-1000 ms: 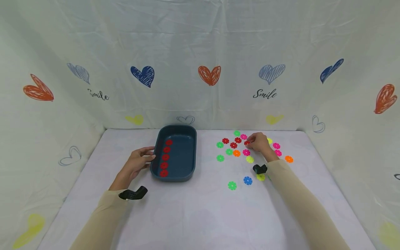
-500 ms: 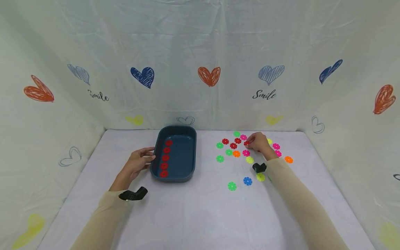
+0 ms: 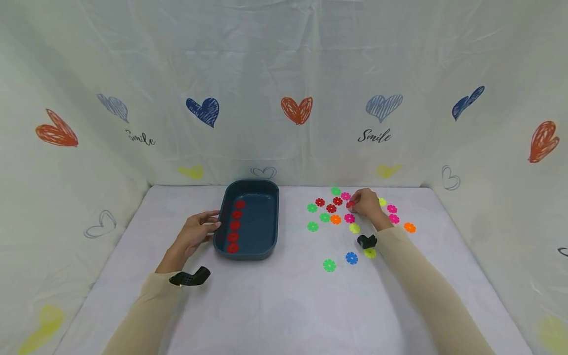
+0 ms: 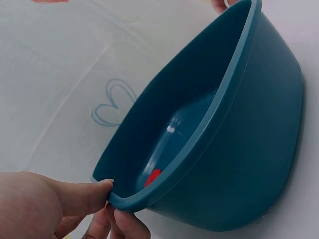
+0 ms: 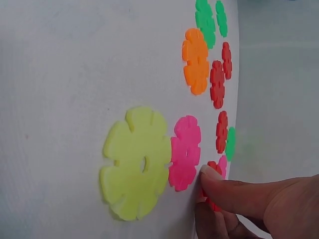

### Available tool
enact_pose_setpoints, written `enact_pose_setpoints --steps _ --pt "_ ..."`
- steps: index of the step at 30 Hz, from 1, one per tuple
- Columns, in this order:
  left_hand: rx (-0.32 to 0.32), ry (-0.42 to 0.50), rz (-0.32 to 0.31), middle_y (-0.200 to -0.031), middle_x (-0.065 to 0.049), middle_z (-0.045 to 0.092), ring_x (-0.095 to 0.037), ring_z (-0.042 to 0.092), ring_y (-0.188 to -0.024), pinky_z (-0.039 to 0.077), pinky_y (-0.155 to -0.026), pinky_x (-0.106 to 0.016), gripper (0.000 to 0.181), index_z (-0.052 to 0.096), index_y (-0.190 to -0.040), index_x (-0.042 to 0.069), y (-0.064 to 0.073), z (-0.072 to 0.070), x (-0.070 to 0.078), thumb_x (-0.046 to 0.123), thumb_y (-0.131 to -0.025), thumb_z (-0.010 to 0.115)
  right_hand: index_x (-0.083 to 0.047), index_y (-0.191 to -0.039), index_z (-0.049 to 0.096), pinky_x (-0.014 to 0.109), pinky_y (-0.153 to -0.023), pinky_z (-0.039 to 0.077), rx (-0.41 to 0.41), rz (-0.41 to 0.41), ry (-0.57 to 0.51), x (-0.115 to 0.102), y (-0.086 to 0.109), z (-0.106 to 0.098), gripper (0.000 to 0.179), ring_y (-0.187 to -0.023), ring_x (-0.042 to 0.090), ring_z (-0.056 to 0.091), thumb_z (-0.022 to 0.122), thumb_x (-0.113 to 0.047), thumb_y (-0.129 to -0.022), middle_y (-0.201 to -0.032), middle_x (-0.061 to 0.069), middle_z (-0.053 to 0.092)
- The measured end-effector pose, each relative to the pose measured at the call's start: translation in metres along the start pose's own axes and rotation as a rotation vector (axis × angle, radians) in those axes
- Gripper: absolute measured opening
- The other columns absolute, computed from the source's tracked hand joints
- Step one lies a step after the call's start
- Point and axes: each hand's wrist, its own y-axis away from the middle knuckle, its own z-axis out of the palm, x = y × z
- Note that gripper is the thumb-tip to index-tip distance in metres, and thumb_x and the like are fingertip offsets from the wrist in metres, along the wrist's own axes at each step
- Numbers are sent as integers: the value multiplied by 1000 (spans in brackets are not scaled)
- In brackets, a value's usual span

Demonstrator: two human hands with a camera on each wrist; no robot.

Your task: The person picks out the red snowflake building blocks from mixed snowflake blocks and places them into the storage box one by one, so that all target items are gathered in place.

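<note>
My left hand [image 3: 195, 231] pinches the left rim of a deep blue plastic tray [image 3: 268, 217], thumb on top and fingers underneath in the left wrist view. Inside, along its left side, several red flower-shaped discs [image 3: 234, 225] lie in a line. Over on the right, my right hand [image 3: 367, 203] has thumb and fingers on a red flower-shaped disc [image 3: 349, 204] low at the table; the fingers hide part of it. In the right wrist view, a pink disc [image 5: 185, 153] and a yellow disc [image 5: 134, 162] lie beside that hand.
Around the right hand are scattered red, green, pink, yellow and orange discs, among them an orange disc [image 3: 336, 220]. Nearer the front lie a blue disc [image 3: 352, 258] and a green disc [image 3: 329, 265]. A white curtain [image 3: 297, 59] with printed hearts hangs behind the table.
Both hands stay almost where they were, with the tray and discs in place. The whole head view has shifted slightly downward.
</note>
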Motion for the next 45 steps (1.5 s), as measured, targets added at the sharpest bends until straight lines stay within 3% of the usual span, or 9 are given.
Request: enact_pose_setpoints --steps 19,28,39,45 --pt "21 -14 -3 -137 -19 52 -15 59 -99 54 -75 -23 53 47 -157 0 -1 3 -1 3 -106 61 9 -110 70 44 -93 58 17 -41 -15 6 9 -3 19 -97 37 63 75 4 -93 -102 24 69" --pt "33 -23 0 -136 -20 53 -17 60 -99 53 -73 -24 53 47 -156 0 -1 4 -2 3 -106 61 8 -111 71 33 -80 56 14 -61 -68 12 16 -5 18 -92 33 61 74 2 -94 -102 22 67" --pt "28 -27 -4 -138 -20 52 -18 58 -101 53 -75 -23 52 47 -157 0 1 3 0 3 -106 60 6 -119 71 38 -87 59 12 -83 -122 -4 33 -13 24 -104 38 65 74 0 -96 -110 23 68" --pt "25 -20 -11 -139 -20 51 -18 58 -102 54 -76 -23 53 46 -157 0 0 3 0 3 -106 60 5 -121 71 38 -89 61 -14 -139 -153 -20 45 -14 26 -106 39 68 74 -1 -97 -110 23 69"
